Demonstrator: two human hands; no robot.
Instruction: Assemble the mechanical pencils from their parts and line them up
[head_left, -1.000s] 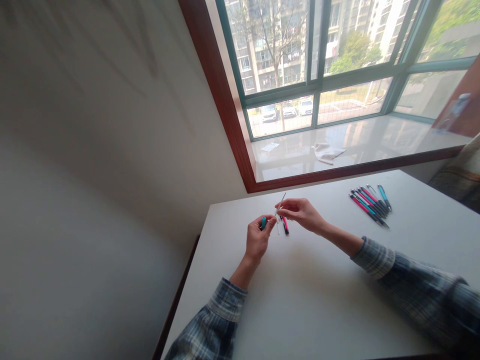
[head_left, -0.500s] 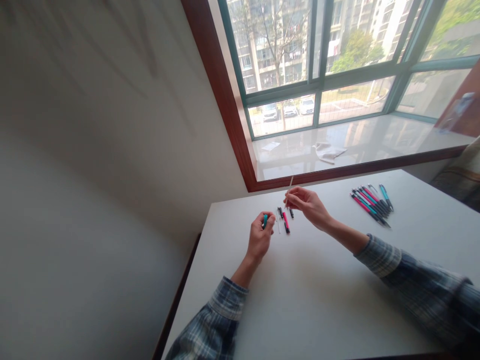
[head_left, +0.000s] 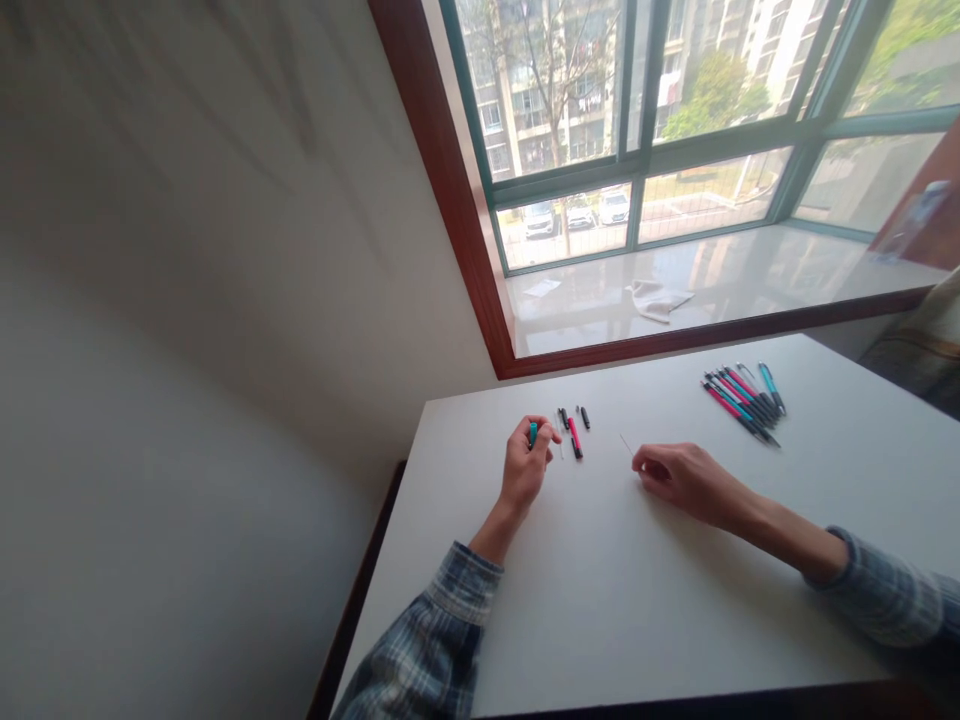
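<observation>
Clenched left hand (head_left: 523,462) grasps teal pen barrel (head_left: 532,434); right hand (head_left: 673,473) released, empty, near thin refill (head_left: 625,443) on white table (head_left: 675,620). Pink pen barrel (head_left: 574,438) just beside left hand; pen pile (head_left: 741,405) far right.

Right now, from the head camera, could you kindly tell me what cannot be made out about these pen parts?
Teal pen part: in the head view, the left hand covers most of it, so its length and shape are hidden.
Thin rod: too fine in the head view, and the right hand hides whether it is held.
Small black parts: too small to identify.
Pile of pens: they overlap, hiding the count.
</observation>
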